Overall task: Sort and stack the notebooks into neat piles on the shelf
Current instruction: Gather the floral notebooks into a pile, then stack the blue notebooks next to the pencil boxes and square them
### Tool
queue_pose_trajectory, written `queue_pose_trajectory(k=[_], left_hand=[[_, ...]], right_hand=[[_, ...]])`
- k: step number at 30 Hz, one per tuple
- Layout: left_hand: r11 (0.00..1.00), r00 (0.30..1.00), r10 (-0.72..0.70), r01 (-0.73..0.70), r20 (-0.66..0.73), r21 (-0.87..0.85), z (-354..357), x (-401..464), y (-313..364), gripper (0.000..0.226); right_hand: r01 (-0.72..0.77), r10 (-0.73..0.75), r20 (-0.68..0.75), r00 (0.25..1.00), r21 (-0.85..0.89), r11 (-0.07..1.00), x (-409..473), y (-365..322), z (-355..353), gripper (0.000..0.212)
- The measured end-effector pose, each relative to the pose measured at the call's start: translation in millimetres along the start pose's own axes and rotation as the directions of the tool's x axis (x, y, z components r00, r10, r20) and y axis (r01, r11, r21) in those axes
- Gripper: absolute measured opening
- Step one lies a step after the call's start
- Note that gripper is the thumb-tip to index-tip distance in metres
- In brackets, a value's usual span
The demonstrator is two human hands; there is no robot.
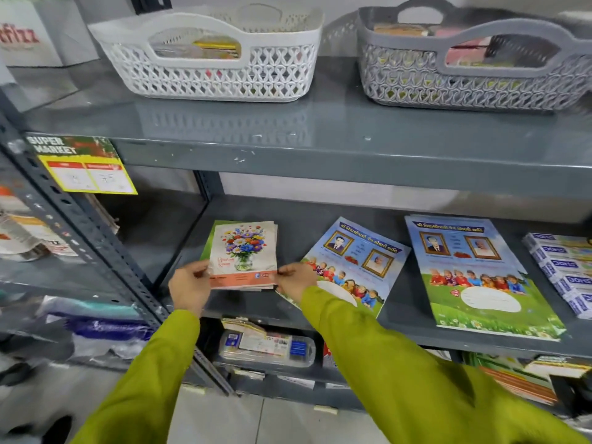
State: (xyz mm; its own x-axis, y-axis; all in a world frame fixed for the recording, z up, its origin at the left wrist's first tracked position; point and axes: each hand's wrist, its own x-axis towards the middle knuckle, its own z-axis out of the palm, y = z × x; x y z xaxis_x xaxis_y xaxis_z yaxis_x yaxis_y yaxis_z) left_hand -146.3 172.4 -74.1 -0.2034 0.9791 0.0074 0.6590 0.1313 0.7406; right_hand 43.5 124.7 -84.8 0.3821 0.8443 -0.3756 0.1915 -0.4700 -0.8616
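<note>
Small floral notebook pile being squared on the middle shelf

The floral notebooks are gripped at both near corners by the left hand and right hand; next, the skewed blue notebook should be straightened or stacked onto the blue pile.

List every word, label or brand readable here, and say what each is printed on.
"SUPER MARKET": yellow and green shelf tag on the upper shelf's edge; its price boxes are too blurred.
"DOMS": blue and white boxes at the right of the middle shelf.
"...ffizz", cut off: white box at top left.
Flower-cover notebook, held by both hands: script title and small print unreadable.
Blue portrait notebooks: non-Latin heading, too small to read.
</note>
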Motion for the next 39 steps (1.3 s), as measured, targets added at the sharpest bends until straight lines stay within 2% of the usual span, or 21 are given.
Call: queue_pose_trajectory(k=[2,3,5,6,8,10,12,14,16,18,20,23,27,28,29,30,33,36,38,39], left_hand=[[0.987,0.996,0.052,-0.041,-0.068,0.158,5,-1,3,0.030],[0.973,0.986,0.125,-0.100,-0.108,0.209,10,-5,8,0.033],[0.935,0.947,0.311,-0.288,-0.084,0.208,29,-16,27,0.038],[0.918,0.930,0.367,-0.363,0.003,0.162,42,-26,40,0.039],[0.895,0.871,0.412,-0.441,0.266,0.058,72,-50,65,0.043],[0.890,0.799,0.382,-0.454,0.465,0.049,99,-70,81,0.051],[0.885,0.774,0.328,-0.452,0.541,0.111,120,-75,89,0.056],[0.895,0.792,0.267,-0.415,0.549,0.162,129,-74,94,0.056],[0.928,0.821,0.224,-0.345,0.525,0.143,133,-76,101,0.051],[0.914,0.849,0.193,-0.338,0.492,0.224,135,-79,104,0.051],[0.890,0.866,0.161,-0.335,0.473,0.309,138,-77,105,0.054],[0.894,0.875,0.086,-0.279,0.477,0.352,141,-71,108,0.058],[0.906,0.895,0.007,-0.194,0.445,0.377,135,-63,119,0.048],[0.921,0.887,-0.033,-0.152,0.460,0.359,133,-61,118,0.045],[0.939,0.879,-0.064,-0.107,0.473,0.326,133,-60,115,0.042],[0.957,0.876,-0.080,-0.067,0.476,0.284,131,-62,112,0.039],[0.998,0.903,-0.062,0.045,0.425,0.052,120,-83,100,0.024],[0.939,0.929,-0.065,0.181,0.365,-0.292,105,-105,81,0.024],[0.880,0.947,-0.073,0.209,0.313,-0.427,97,-115,69,0.027],[0.856,0.954,-0.081,0.215,0.289,-0.470,95,-119,66,0.032]], right_hand=[[-0.019,0.010,-0.076,0.997,-0.116,0.993,2,3,-9,0.033],[-0.063,0.028,-0.194,0.981,-0.176,0.982,-1,6,-18,0.042],[-0.200,0.119,-0.434,0.893,-0.144,0.969,-10,22,-43,0.057],[-0.262,0.176,-0.511,0.842,-0.102,0.960,-14,33,-54,0.061],[-0.344,0.279,-0.566,0.776,-0.009,0.939,-26,51,-76,0.065],[-0.386,0.378,-0.564,0.734,0.112,0.916,-30,64,-88,0.065],[-0.411,0.443,-0.522,0.729,0.185,0.893,-33,67,-97,0.064],[-0.424,0.477,-0.473,0.740,0.222,0.878,-27,69,-106,0.056],[-0.424,0.479,-0.383,0.790,0.224,0.877,-25,66,-118,0.046],[-0.404,0.444,-0.319,0.837,0.185,0.896,-26,60,-130,0.038],[-0.421,0.436,-0.311,0.844,0.119,0.899,-29,49,-136,0.032],[-0.441,0.407,-0.286,0.867,-0.065,0.895,-32,39,-140,0.035],[-0.376,0.337,-0.288,0.896,-0.091,0.922,-26,41,-149,0.030],[-0.358,0.341,-0.291,0.894,-0.007,0.934,-27,45,-149,0.024],[-0.350,0.380,-0.314,0.870,0.149,0.925,-27,50,-151,0.020],[-0.346,0.410,-0.307,0.859,0.242,0.906,-27,56,-151,0.024],[-0.286,0.412,-0.335,0.847,0.367,0.885,-34,67,-144,0.031],[-0.172,0.382,-0.396,0.835,0.472,0.865,-40,73,-134,0.024],[-0.072,0.313,-0.418,0.853,0.499,0.863,-43,74,-131,0.012],[-0.025,0.267,-0.435,0.860,0.485,0.874,-45,75,-131,0.016]])
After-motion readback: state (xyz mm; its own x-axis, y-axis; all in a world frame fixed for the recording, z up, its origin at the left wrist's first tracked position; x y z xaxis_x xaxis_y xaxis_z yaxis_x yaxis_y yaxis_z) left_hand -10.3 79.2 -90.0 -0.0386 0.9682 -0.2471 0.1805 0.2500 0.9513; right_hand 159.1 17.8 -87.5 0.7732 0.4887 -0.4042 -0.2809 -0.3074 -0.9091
